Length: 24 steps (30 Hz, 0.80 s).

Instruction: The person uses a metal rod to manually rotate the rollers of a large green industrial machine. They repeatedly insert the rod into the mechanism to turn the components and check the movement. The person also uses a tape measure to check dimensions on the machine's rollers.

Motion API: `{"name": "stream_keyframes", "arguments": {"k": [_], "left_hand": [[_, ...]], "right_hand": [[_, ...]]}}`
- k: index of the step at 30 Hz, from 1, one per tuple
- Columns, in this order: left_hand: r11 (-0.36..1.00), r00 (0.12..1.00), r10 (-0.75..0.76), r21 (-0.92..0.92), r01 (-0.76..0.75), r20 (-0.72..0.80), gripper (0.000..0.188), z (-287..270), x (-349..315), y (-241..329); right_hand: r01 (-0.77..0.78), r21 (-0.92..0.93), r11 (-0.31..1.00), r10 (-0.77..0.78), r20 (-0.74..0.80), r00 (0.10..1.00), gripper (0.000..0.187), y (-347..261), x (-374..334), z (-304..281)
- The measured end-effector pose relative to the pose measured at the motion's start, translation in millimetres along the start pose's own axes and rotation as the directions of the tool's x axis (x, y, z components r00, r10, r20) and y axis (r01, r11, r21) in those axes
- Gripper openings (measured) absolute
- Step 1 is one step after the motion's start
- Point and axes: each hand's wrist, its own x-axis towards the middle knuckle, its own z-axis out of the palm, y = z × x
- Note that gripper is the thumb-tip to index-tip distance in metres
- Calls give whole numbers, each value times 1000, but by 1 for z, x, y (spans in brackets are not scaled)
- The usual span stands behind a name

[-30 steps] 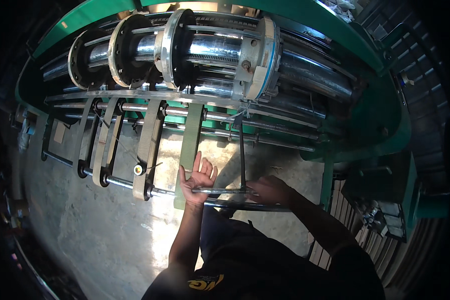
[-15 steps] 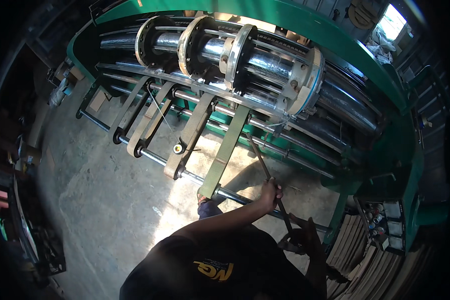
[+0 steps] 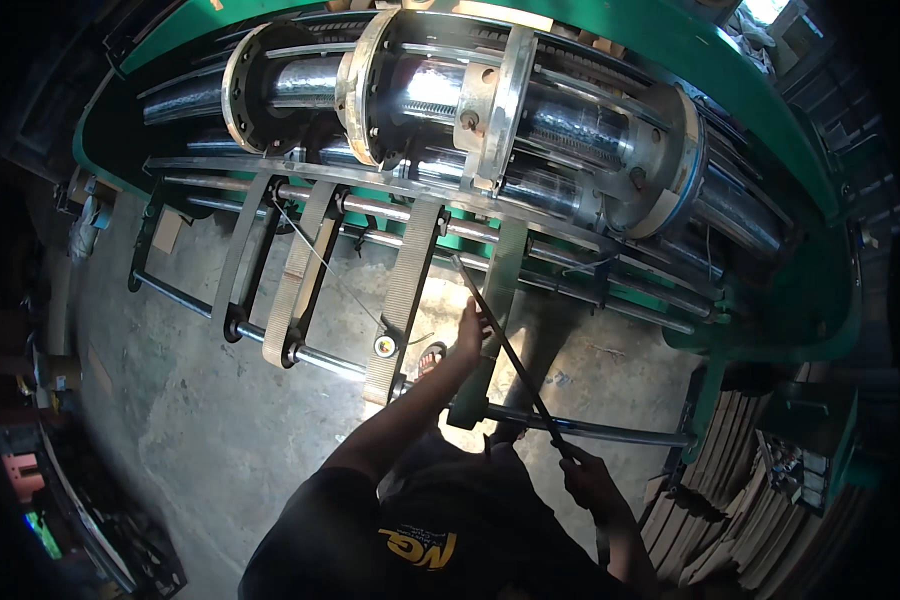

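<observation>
A long, thin dark metal bar (image 3: 520, 372) slants across the olive-green belt (image 3: 507, 262), its upper end near the machine's lower rollers. Around its lower end my right hand (image 3: 587, 480) is closed. My left hand (image 3: 471, 335) is up by the bar's upper part, thumb and fingers apart, fingertips at the bar's side and not wrapped round it. The green belt runs down to a long steel shaft (image 3: 330, 361); a ribbed tan belt (image 3: 412, 275) hangs to its left.
The green machine (image 3: 660, 40) carries rollers and large metal rings (image 3: 367, 90). Two more belts (image 3: 300, 285) loop at the left. A small round piece (image 3: 385, 346) sits by the tan belt. Cardboard sheets (image 3: 715, 440) are stacked at the right. Sunlight falls on the concrete floor (image 3: 200, 385).
The view has shifted closer to the machine. My left hand has moved up and loosened from the bar. The bar has swung left across the green belt, with my right hand at its lower end.
</observation>
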Motion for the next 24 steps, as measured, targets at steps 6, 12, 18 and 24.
{"name": "stream_keyframes", "arguments": {"k": [6,12,18,24], "left_hand": [[875,955,296,408,-260,-27,43,-27,141,75],[-311,907,168,894,-323,386,31,8,308,142],[260,883,424,907,-333,202,30,25,386,154],[450,868,485,820,-353,107,29,30,421,148]], "right_hand": [[-98,11,995,98,-51,994,43,23,3,25],[-218,-133,967,181,-247,952,39,80,-30,56],[-140,111,984,156,-160,975,50,68,-41,81],[-380,516,768,455,-22,890,63,20,-12,74]]}}
